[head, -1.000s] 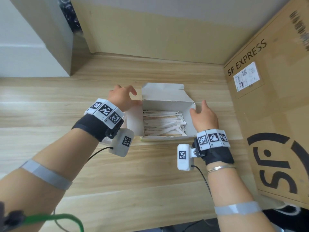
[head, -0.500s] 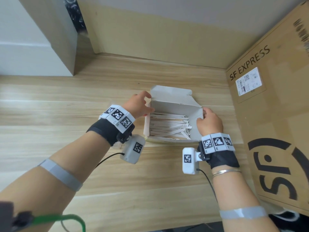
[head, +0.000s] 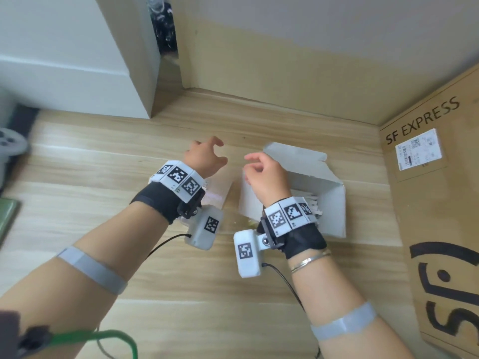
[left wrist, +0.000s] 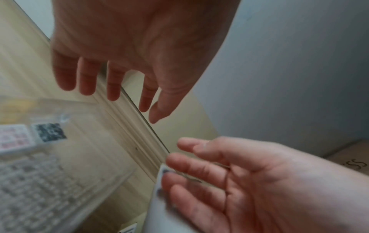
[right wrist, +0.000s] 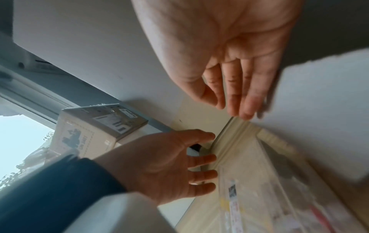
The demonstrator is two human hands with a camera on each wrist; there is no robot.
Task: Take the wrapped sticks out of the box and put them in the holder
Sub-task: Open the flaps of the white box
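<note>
The white cardboard box stands open on the wooden table, its lid flap raised at the back. Several paper-wrapped sticks lie inside, mostly hidden by my right wrist. My right hand hovers over the box's left wall with relaxed fingers and holds nothing. Just to its left my left hand hangs empty, fingers loosely spread. Under my left wrist lies a clear plastic container, blurred in the left wrist view. The wrist views show my left hand and right hand empty.
A large SF EXPRESS carton walls off the right side. A white cabinet stands at the back left and a wall runs behind. A grey object and a green one sit at the left edge.
Both hands have let go of the box's sides and lifted. My right hand crossed from the box's right wall to above its left wall; my left hand drew away to the left.
</note>
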